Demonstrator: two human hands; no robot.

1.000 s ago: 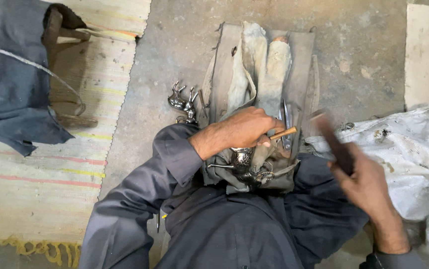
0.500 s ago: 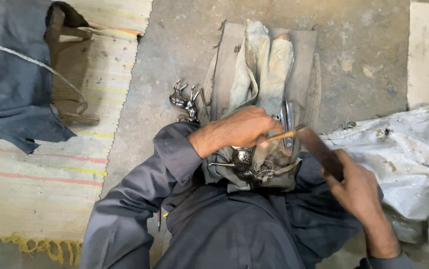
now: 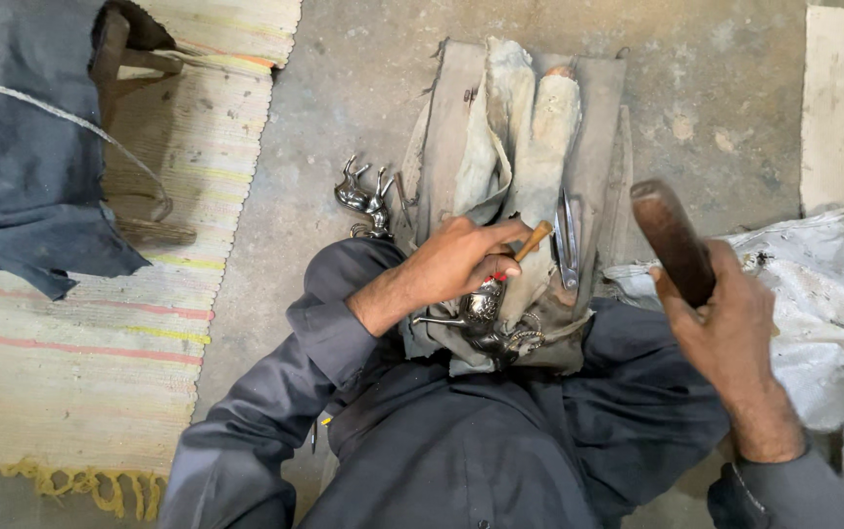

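Note:
My left hand (image 3: pixel 461 260) grips a small wooden-handled chisel (image 3: pixel 532 241), its tip resting on a shiny silver metal figure (image 3: pixel 486 312) that lies in my lap on a cloth-wrapped wooden block (image 3: pixel 530 167). My right hand (image 3: pixel 726 323) is raised to the right of the block, closed around a dark wooden mallet (image 3: pixel 672 240) that points up and to the left. A pair of metal tweezers (image 3: pixel 567 240) lies on the block just right of the chisel. A second silver animal figure (image 3: pixel 363 196) stands on the concrete to the left of the block.
A striped woven mat (image 3: pixel 148 323) covers the floor at left, with a dark cloth (image 3: pixel 30 157) and a wooden stool frame (image 3: pixel 118 59) on it. A crumpled white sack (image 3: pixel 833 304) lies at right. The concrete floor (image 3: pixel 363 88) lies between them.
My right hand has swung the mallet away from the chisel, up and out to the right. My left hand and the chisel have stayed on the silver figure.

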